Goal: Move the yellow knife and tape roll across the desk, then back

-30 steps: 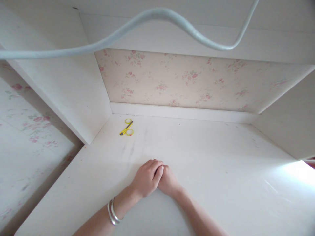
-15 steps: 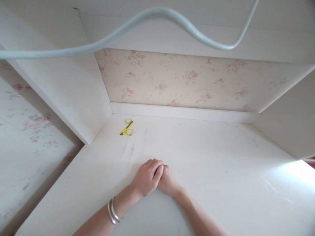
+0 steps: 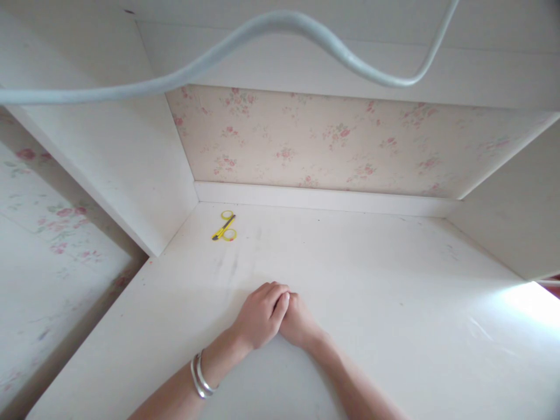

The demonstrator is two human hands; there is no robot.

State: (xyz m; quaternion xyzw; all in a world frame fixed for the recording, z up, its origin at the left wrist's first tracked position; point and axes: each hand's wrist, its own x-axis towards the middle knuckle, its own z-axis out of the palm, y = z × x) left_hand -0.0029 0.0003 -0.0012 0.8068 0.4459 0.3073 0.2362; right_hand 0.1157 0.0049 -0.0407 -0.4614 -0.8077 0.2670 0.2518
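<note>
left hand (image 3: 260, 315) laid over right hand (image 3: 301, 326), both empty, on desk (image 3: 371, 280).

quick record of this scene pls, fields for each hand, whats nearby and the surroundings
left hand: left hand lies over the right, resting on the white desk top, holding nothing
right hand: right hand partly covered by the left, fingers hidden
wrist: silver bangles on the left wrist
nearby: small yellow utility knife lying with two small yellow tape rolls near the back left corner, apart from the hands
surroundings: floral wallpaper back panel; pale grey cable hanging across the top
</note>
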